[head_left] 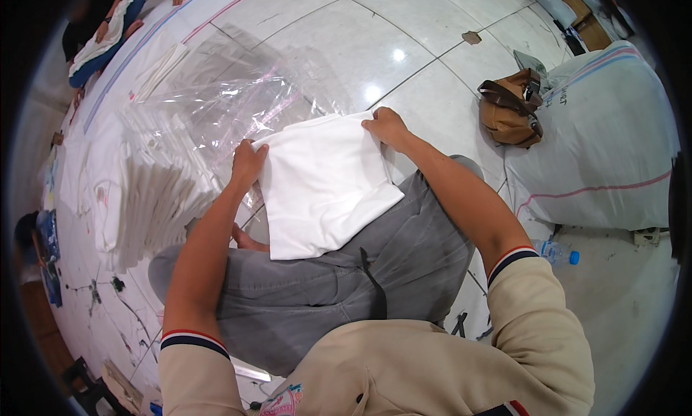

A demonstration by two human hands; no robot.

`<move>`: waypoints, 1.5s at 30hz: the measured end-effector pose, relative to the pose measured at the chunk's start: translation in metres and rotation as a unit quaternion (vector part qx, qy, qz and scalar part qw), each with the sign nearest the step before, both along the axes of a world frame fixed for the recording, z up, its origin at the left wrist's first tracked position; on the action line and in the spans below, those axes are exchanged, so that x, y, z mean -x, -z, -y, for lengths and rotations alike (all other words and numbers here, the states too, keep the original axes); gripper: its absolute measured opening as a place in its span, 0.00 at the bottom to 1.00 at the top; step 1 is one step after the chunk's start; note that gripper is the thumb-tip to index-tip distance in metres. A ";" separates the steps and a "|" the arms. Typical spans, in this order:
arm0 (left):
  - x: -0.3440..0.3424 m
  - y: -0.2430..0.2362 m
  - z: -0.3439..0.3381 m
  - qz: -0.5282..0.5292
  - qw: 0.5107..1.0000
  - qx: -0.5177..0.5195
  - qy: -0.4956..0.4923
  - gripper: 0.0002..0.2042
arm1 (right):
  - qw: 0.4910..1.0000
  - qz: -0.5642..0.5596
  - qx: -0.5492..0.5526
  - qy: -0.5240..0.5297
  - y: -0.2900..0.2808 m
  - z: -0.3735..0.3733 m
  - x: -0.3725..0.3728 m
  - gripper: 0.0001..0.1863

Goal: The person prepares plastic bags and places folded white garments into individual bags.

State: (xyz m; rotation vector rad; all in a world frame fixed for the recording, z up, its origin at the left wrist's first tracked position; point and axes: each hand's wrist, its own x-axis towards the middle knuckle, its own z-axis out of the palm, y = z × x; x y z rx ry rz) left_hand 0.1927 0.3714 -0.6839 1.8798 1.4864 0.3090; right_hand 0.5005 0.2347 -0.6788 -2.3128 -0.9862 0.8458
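Observation:
Across my lap lies a folded white cloth garment [324, 185], its lower edge resting on my grey trousers. My left hand [249, 162] pinches its far left corner, the thumb on top of the cloth. At the far right corner my right hand [389, 128] grips the same edge between thumb and fingers. The far edge is stretched between both hands. Just beyond it, clear plastic bags [238, 106] are spread over the floor. Left of my left arm stands a tall stack of folded white garments [155, 193].
A brown bag [513, 108] leans against a large white woven sack [598, 142] on the right. Beside my right elbow is a water bottle [559, 253]. Another person [101, 34] sits at the far left with white cloth. Tiled floor [346, 34] stretches ahead.

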 end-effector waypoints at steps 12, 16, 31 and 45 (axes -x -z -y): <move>-0.002 -0.022 0.000 0.080 0.978 0.192 -0.017 0.24 | 0.974 -0.211 -0.006 0.079 -0.007 0.002 0.007 0.25; 0.000 -0.027 0.006 0.194 0.951 0.240 -0.018 0.24 | 0.948 -0.300 -0.058 0.090 -0.021 0.013 0.014 0.26; 0.012 -0.071 0.014 0.288 0.939 0.185 -0.003 0.20 | 0.927 -0.365 -0.040 0.075 -0.083 0.035 0.019 0.21; 0.062 -0.344 0.052 0.522 0.816 -0.200 0.146 0.11 | 0.709 -0.256 -0.645 -0.126 -0.308 0.032 0.026 0.16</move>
